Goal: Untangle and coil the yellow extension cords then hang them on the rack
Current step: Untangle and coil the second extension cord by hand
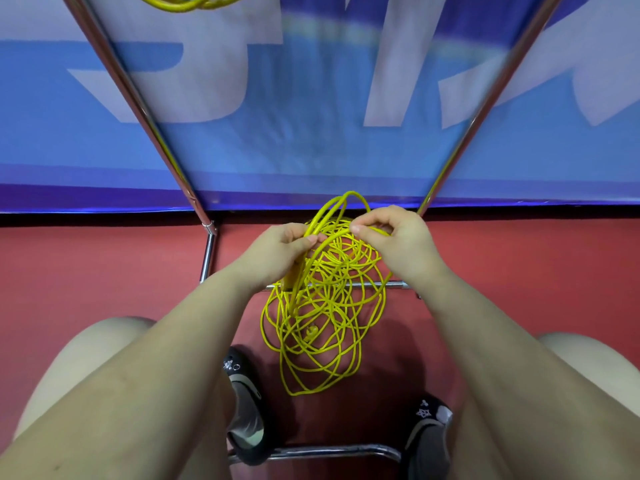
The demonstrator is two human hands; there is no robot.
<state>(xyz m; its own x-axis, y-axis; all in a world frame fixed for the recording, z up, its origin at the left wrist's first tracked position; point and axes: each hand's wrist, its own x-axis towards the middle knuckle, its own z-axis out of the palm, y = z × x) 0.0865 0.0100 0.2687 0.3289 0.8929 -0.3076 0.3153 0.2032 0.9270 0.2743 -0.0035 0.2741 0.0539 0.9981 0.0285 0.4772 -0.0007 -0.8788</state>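
One coil (188,3) already hangs on the rack (138,98). My left hand (277,252) grips a few gathered loops, my right hand (391,237) pinches a strand; most of the cord (322,327) lies tangled on the floor, still to coil and hang.

A single wide-angle camera is sitting on the person's head, looking forward and steeply down. It is taking in both forearms reaching away from the lens, with the left hand (277,251) and right hand (398,237) meeting near the frame's middle, close to the camera. Directly below, the knees and the dark shoes (244,407) are filling the near edge, standing on the red floor (104,271). Farther off, the view is facing a blue banner (311,133) and the chrome rack poles (138,109), which are splaying outward toward the top corners from lens distortion. No second view is sharing the scene.
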